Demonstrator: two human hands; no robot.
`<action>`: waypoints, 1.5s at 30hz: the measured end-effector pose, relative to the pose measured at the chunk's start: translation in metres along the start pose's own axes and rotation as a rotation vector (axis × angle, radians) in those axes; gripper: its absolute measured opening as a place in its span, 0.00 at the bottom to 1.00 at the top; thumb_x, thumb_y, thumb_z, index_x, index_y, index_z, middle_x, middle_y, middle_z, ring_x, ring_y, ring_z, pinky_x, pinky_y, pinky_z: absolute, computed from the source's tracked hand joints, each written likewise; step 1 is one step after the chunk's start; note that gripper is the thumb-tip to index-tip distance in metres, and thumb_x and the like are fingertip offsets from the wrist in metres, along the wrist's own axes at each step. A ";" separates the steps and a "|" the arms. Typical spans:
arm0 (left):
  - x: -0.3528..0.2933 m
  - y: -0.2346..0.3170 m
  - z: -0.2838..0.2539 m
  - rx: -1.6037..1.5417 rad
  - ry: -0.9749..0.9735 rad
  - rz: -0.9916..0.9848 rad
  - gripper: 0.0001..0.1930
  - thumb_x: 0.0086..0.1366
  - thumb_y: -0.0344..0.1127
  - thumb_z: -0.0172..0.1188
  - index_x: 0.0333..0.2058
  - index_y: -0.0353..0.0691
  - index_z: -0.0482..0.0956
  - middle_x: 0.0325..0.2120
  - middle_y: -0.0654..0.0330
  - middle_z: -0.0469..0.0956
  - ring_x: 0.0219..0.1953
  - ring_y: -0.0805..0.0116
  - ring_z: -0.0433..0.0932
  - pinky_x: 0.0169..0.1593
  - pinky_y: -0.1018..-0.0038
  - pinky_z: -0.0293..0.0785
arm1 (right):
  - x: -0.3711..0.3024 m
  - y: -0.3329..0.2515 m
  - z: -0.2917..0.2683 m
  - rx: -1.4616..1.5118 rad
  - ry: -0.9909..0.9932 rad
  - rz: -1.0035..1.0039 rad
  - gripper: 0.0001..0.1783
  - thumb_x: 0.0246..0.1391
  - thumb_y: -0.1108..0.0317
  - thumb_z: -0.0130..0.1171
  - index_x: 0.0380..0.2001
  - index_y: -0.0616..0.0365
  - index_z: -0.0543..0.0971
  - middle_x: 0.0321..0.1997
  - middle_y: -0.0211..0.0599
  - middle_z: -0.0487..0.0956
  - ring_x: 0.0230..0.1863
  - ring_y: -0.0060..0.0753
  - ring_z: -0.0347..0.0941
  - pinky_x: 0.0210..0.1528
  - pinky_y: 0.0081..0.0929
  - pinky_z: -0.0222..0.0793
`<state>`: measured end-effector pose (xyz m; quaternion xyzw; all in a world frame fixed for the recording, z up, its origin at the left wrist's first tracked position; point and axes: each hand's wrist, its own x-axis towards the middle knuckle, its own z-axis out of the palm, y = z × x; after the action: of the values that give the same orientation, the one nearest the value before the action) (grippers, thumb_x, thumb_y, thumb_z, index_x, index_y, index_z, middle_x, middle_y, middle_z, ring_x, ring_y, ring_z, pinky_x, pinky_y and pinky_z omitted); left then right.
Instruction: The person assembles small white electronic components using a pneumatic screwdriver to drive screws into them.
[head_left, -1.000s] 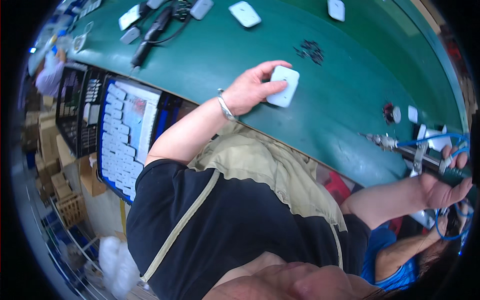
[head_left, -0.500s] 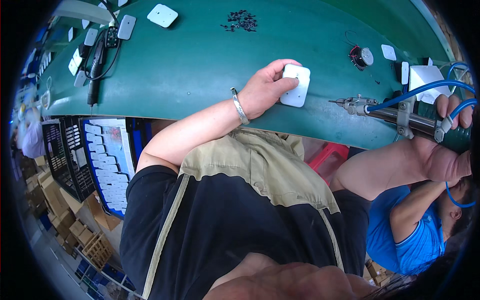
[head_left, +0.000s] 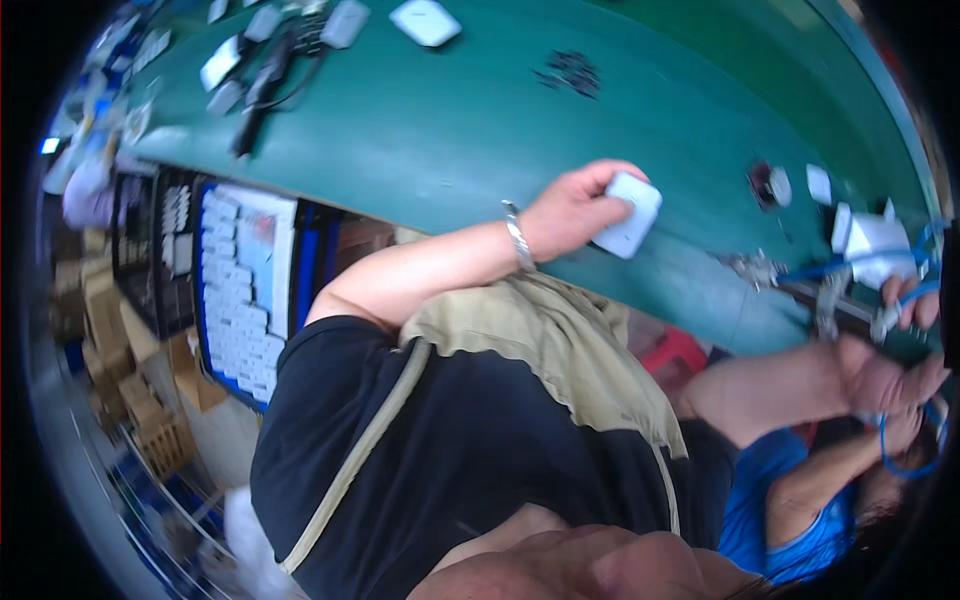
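Observation:
My left hand [head_left: 580, 212] grips a white rounded rectangular plastic cover [head_left: 632, 212], thumb on its upper face and fingers at its far side. The cover is held over the green bench, near its front edge. At the far right, my right hand [head_left: 912, 302] shows only curled, blurred fingers beyond a metal cylinder fixture [head_left: 835, 300] with blue air hoses [head_left: 925, 255]. Whatever those fingers close on is hidden. The fixture's narrow metal tip [head_left: 750, 266] points left, toward the cover but apart from it.
Dark small screws [head_left: 570, 75] lie heaped on the green bench [head_left: 420, 130]. A black electric screwdriver [head_left: 265, 100] and white covers [head_left: 425, 22] are at the far left. A round speaker-like part [head_left: 770, 186] lies right. Below the bench stands a blue tray of white pieces [head_left: 235, 290]; a person in blue [head_left: 770, 490] sits nearby.
The whole view has turned and blurred, shifting the bench right and down in the picture. My left hand keeps hold of the white cover, now more tilted. My right hand stays by the fixture.

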<state>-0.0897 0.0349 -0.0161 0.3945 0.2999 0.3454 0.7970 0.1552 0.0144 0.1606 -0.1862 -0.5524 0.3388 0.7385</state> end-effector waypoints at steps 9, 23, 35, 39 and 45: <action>-0.057 0.029 -0.062 -0.065 0.268 0.213 0.16 0.57 0.26 0.47 0.46 0.41 0.66 0.35 0.63 0.72 0.35 0.76 0.72 0.38 0.79 0.71 | -0.022 -0.012 -0.014 0.003 0.233 0.128 0.22 0.49 0.63 0.53 0.44 0.58 0.60 0.27 0.30 0.60 0.28 0.23 0.58 0.39 0.26 0.55; -0.215 0.185 -0.337 0.479 1.318 0.783 0.16 0.57 0.31 0.54 0.45 0.36 0.66 0.35 0.61 0.73 0.36 0.72 0.73 0.40 0.77 0.70 | -0.014 -0.010 -0.085 0.169 0.013 0.162 0.16 0.52 0.71 0.47 0.42 0.72 0.68 0.37 0.46 0.71 0.39 0.35 0.68 0.45 0.26 0.66; -0.217 0.219 -0.528 0.986 1.921 0.058 0.28 0.47 0.55 0.59 0.42 0.41 0.75 0.40 0.52 0.75 0.46 0.59 0.72 0.50 0.68 0.65 | -0.004 -0.002 -0.003 -0.169 0.348 0.105 0.18 0.52 0.67 0.53 0.45 0.61 0.64 0.31 0.36 0.72 0.32 0.27 0.66 0.38 0.24 0.64; -0.215 0.240 -0.519 1.048 1.919 -0.179 0.27 0.51 0.55 0.55 0.43 0.40 0.74 0.42 0.48 0.72 0.48 0.56 0.70 0.53 0.65 0.61 | -0.003 -0.006 -0.003 -0.217 0.345 0.101 0.16 0.54 0.65 0.50 0.43 0.62 0.64 0.28 0.36 0.72 0.33 0.26 0.68 0.38 0.26 0.67; -0.194 0.248 -0.405 1.384 1.526 0.715 0.22 0.54 0.47 0.58 0.41 0.37 0.72 0.36 0.50 0.73 0.38 0.59 0.74 0.43 0.69 0.69 | -0.002 -0.005 -0.033 -0.209 0.405 0.132 0.20 0.51 0.66 0.52 0.46 0.61 0.63 0.31 0.35 0.70 0.33 0.29 0.65 0.41 0.27 0.64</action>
<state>-0.5845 0.1648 0.0253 0.5038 0.7129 0.4673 -0.1404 0.1872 0.0125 0.1524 -0.3615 -0.4119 0.2828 0.7872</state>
